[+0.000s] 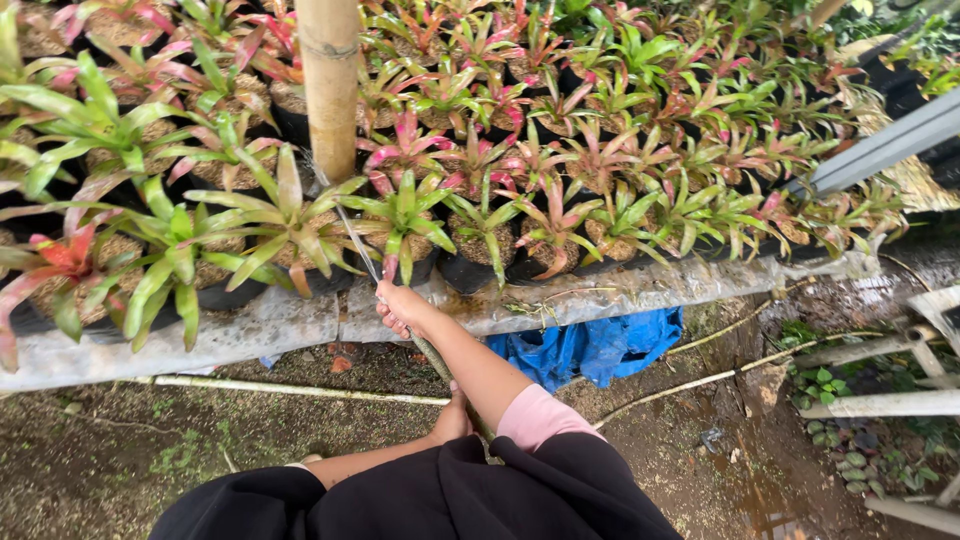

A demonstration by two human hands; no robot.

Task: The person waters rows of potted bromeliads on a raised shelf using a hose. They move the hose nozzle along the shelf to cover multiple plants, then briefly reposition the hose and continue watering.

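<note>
- Landmark: the bamboo post (331,85), standing upright among the potted plants; we give every place relative to it
- Tool: a thin metal wand (360,250) runs from just right of the post's foot, down and to the right, into our hands; its tip lies among the leaves close beside the post, and whether anything comes out of it we cannot tell
- Right hand (402,306): below and slightly right of the post, fingers wrapped fully round the wand at the edge of the plastic-sheeted bench (250,325)
- Left hand (452,420): further below the post, near our body, closed about the lower end of the wand; the fingers are partly hidden by the right forearm
- Plants: green and pink bromeliads (290,215) in dark pots fill the bench on both sides of the post
- Step in hand, as we judge it: working the wand's tip among the front-row plants at the post's foot
- Next move, as we judge it: swinging the tip sideways away from the post calls for a steady two-handed hold that clears the leaves
</note>
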